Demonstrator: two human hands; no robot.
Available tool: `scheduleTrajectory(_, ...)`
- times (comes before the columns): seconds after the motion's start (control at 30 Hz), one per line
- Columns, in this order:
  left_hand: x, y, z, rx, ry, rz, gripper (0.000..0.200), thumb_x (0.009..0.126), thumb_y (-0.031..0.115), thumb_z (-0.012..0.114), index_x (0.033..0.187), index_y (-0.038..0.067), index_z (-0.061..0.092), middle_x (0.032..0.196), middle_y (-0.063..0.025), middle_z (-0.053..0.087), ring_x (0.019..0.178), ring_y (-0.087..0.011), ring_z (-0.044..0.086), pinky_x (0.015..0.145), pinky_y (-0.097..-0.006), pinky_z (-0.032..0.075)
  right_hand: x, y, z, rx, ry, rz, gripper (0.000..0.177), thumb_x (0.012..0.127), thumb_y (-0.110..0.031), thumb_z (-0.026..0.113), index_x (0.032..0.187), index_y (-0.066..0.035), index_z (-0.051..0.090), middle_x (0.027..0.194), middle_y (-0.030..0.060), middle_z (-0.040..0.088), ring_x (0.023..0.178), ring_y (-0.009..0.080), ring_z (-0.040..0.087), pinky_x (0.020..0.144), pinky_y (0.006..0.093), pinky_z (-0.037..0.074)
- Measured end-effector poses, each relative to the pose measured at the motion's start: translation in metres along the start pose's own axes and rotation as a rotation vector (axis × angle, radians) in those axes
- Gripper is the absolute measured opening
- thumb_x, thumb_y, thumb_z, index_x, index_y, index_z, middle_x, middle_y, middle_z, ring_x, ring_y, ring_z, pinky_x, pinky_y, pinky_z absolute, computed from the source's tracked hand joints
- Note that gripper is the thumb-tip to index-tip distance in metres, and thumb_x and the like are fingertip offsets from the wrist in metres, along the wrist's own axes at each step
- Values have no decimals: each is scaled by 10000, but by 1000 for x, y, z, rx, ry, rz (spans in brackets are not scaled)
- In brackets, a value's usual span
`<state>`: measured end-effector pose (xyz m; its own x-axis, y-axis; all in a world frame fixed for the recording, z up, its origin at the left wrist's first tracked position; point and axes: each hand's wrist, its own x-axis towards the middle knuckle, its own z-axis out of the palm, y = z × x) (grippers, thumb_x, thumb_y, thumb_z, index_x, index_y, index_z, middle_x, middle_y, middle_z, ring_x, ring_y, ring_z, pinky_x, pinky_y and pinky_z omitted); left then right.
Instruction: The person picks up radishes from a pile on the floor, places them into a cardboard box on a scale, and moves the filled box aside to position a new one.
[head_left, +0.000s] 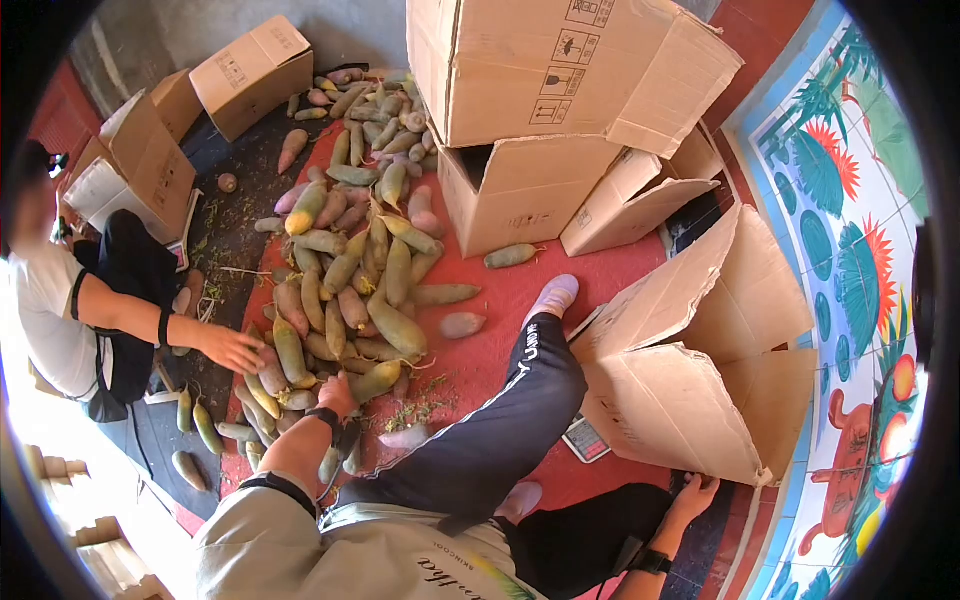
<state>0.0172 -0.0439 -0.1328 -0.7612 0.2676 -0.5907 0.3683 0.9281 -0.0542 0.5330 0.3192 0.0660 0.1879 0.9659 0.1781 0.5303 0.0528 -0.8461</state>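
My left hand [338, 396] reaches into a large heap of radishes [345, 270], its fingers closed at the end of a green radish [376, 382]. Most of the radishes are green, some purplish-pink, and they lie piled on the red mat. My right hand [694, 496] rests at the lower edge of an open cardboard box [680, 410], fingers partly spread and apparently touching it. The box stands tilted, flaps up, on a scale [586, 440] whose keypad shows below it. How much of the green radish my left fingers wrap is partly hidden.
At left sits another person, one hand [232, 348] over the radishes, beside an open box [150, 165]. Stacked boxes [540, 190] stand at the back, with another box [250, 75] at back left. A painted tile wall [850, 250] bounds the right side. Loose radishes [463, 325] lie on the mat [500, 390].
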Motion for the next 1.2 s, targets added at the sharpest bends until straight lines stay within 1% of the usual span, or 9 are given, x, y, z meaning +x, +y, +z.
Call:
scheduleTrajectory(0.1, -18, 3, -6, -4, -140, 93, 627, 647, 374, 725, 1127, 12, 547, 1117, -182, 542, 1047, -278, 548, 831, -319, 481, -3, -2, 1, 24, 6, -2, 321, 813, 17, 447, 1130, 58, 463, 958, 115, 549, 788, 164, 550, 687, 266, 464)
scheduleTrajectory(0.17, -30, 6, -16, -392, -423, -31, 656, 622, 464, 726, 1046, -23, 606, 1062, -178, 598, 974, -277, 586, 823, -332, 482, -3, -2, 3, 39, 18, -24, 302, 815, 14, 449, 1112, 63, 471, 936, 115, 552, 782, 166, 551, 687, 267, 464)
scheduleTrajectory(0.3, -1, -2, 26, -794, -602, -53, 608, 669, 443, 703, 1075, 2, 600, 1009, -110, 618, 872, -226, 596, 757, -336, 477, 2, 7, 5, 102, 56, -47, 238, 815, 11, 449, 1047, 46, 493, 858, 62, 551, 673, 113, 522, 652, 237, 439)
scheduleTrajectory(0.43, -49, 19, -34, -1064, -671, -44, 580, 707, 419, 688, 1122, 30, 570, 1016, -60, 594, 871, -179, 568, 726, -332, 463, -7, -8, 4, 54, 17, -58, 312, 825, 10, 431, 1128, 75, 464, 993, 135, 555, 826, 194, 560, 724, 280, 471)
scheduleTrajectory(0.6, -63, 37, -67, -1354, -792, 244, 502, 782, 352, 657, 1162, 47, 537, 1047, -36, 578, 906, -147, 542, 728, -289, 458, -9, -5, 4, 138, 70, -107, 317, 834, 8, 423, 1141, 77, 463, 1048, 160, 554, 874, 210, 557, 740, 292, 474)
scheduleTrajectory(0.7, -102, 59, -115, -1367, -707, 434, 536, 793, 314, 669, 1170, -25, 496, 1088, -101, 568, 988, -153, 539, 844, -318, 446, -9, -6, 1, 133, 87, -131, 319, 847, -3, 422, 1157, 63, 461, 1080, 174, 547, 880, 209, 555, 743, 290, 468)
scheduleTrajectory(0.83, -131, 78, -150, -1402, -694, 702, 551, 773, 326, 686, 1186, 12, 499, 1040, -51, 575, 909, -131, 541, 762, -278, 459, -25, -29, -5, 157, 132, -106, 296, 878, -43, 436, 1161, 34, 473, 1081, 143, 559, 864, 167, 550, 772, 277, 440)
scheduleTrajectory(1.1, -191, 109, -193, -1141, -805, 1047, 593, 744, 274, 720, 1210, -5, 481, 1105, -48, 553, 1030, -122, 490, 900, -269, 395, -72, -128, -10, 173, 174, -365, 252, 919, -83, 417, 1138, 12, 498, 966, 81, 552, 783, 128, 518, 724, 252, 424)
scheduleTrajectory(1.2, -204, 125, -193, -1006, -848, 1182, 578, 754, 249, 707, 1222, -4, 482, 1124, -52, 547, 1042, -129, 486, 905, -273, 394, -96, -172, -7, 215, -226, -369, 282, 925, -120, 416, 1168, 2, 489, 934, 72, 551, 726, 118, 529, 671, 255, 436)
